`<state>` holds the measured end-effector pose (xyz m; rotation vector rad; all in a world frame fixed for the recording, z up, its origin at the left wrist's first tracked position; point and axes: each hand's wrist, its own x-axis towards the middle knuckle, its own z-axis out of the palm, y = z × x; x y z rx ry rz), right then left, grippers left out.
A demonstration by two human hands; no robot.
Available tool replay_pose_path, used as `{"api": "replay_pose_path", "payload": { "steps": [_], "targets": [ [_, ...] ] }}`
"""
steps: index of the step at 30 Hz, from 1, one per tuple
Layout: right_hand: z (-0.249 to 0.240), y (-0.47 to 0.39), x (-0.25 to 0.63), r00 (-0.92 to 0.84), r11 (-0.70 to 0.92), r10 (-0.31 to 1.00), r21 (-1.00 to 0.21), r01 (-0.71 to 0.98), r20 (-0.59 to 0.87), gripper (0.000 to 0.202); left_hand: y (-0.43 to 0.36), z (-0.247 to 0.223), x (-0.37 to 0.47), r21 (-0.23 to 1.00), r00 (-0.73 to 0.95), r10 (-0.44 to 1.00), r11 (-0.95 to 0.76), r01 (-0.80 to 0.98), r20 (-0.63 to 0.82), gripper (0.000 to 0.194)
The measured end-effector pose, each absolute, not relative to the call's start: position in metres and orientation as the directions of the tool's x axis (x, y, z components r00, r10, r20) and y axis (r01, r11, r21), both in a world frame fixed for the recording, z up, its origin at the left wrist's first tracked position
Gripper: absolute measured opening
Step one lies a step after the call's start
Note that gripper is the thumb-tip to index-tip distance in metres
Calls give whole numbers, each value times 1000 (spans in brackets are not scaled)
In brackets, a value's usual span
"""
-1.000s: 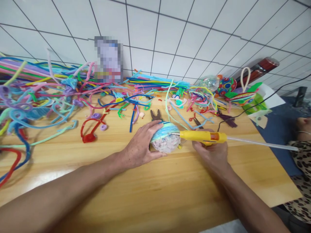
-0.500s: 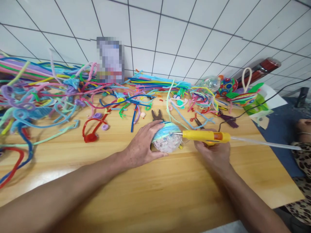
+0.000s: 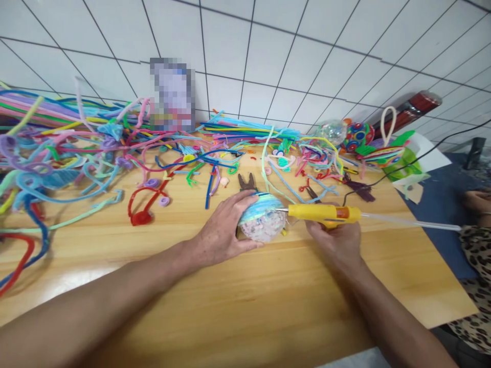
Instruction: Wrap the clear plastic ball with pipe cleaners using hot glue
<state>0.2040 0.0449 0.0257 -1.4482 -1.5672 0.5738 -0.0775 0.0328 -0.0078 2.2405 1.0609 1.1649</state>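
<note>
A clear ball (image 3: 264,225), its upper part wrapped in blue and green pipe cleaners, rests low over the table in my left hand (image 3: 224,227). My fingers curl over its top and my thumb lies along its near side. In my right hand (image 3: 337,240) is a yellow hot glue gun (image 3: 322,213), held level. Its metal nozzle meets the ball's right side near the edge of the wrapped part, and a clear glue stick (image 3: 410,222) sticks out of its back. Just behind the ball lie dark pliers handles (image 3: 246,181).
Tangled pipe cleaners (image 3: 69,179) cover the left side of the wooden table (image 3: 215,312); more lie along the tiled wall (image 3: 226,51). A decorated ball (image 3: 358,135) stands back right. The black cord (image 3: 414,162) trails rightward. At the right edge shows another person's leopard-print sleeve (image 3: 473,250).
My hands, the ball and the glue gun hold nearly the same pose. The whole view has shifted slightly, and the nozzle still meets the ball.
</note>
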Motion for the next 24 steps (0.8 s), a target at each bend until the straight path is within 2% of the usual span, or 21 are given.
{"api": "replay_pose_path", "payload": {
  "steps": [13, 16, 19, 24],
  "targets": [
    [35, 42, 202, 103, 114, 977, -862, 494, 188, 15, 32, -8, -77, 644, 362, 779, -628, 438, 513, 104],
    [49, 45, 200, 106, -29, 994, -869, 495, 27, 25, 31, -8, -77, 644, 330, 785, -619, 450, 524, 106],
    [61, 47, 198, 25, -138, 989, -860, 491, -144, 36, 30, -8, -76, 631, 294, 784, -616, 471, 546, 107],
    [64, 50, 199, -95, -152, 970, -864, 479, -224, 40, 27, -4, -76, 629, 314, 782, -621, 468, 539, 98]
  ]
}}
